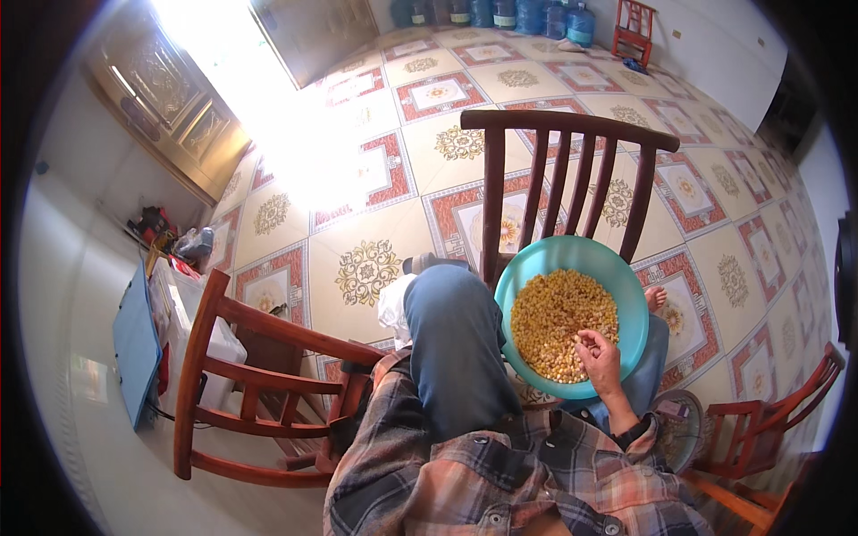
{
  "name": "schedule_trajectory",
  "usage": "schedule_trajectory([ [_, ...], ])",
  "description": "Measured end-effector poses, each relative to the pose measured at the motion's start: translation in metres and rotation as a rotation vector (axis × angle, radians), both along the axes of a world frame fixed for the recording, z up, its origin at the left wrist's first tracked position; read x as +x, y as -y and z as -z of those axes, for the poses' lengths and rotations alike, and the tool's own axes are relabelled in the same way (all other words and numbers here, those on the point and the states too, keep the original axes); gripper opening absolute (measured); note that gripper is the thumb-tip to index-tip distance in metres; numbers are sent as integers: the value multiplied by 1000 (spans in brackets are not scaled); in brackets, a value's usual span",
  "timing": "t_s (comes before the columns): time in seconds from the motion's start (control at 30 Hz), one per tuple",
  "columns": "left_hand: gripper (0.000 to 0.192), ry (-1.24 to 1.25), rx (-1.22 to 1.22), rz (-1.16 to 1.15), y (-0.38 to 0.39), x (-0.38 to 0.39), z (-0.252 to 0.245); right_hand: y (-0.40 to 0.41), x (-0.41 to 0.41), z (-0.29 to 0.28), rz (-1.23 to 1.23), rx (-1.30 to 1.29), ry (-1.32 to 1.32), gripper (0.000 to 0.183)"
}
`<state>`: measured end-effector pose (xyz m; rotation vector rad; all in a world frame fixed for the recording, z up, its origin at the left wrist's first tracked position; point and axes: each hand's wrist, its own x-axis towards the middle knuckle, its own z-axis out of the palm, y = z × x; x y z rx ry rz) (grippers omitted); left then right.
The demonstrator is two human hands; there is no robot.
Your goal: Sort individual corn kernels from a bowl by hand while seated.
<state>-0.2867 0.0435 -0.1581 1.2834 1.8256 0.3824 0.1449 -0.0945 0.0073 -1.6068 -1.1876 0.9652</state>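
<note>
A round turquoise plastic basin (633,321) rests in front of a wooden chair's slatted back, by my right leg. Yellow corn kernels (560,301) cover its bottom, with paler ones towards the near side. Over the near right part of the kernels is my right hand (601,362), thumb and fingertips drawn close together. Whether a kernel sits between those fingertips is too small to tell. My left hand is out of view; the plaid left sleeve (385,429) runs down beside my raised left knee (456,328).
The dark wooden chair (570,120) stands ahead. Another wooden chair (268,328) is close on my left, near a clear plastic box (224,355) and a blue board (137,342). At right are a round tray (680,449) and a red-brown chair (744,429). Large water bottles (529,17) line the far wall.
</note>
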Motion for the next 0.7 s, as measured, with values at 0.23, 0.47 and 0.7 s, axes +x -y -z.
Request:
schedule_trajectory([
  [0.23, 31, -29, -5, 17, 7, 1, 2, 3, -1, -6, 6, 6, -11, 23],
  [0.47, 31, -65, 5, 28, 8, 2, 3, 1, 1, 0, 15, 20, -46, 22],
  [0.7, 31, -109, 45, 53, -3, 8, 2, 6, 3, 0, 16, 68, 13, 24],
])
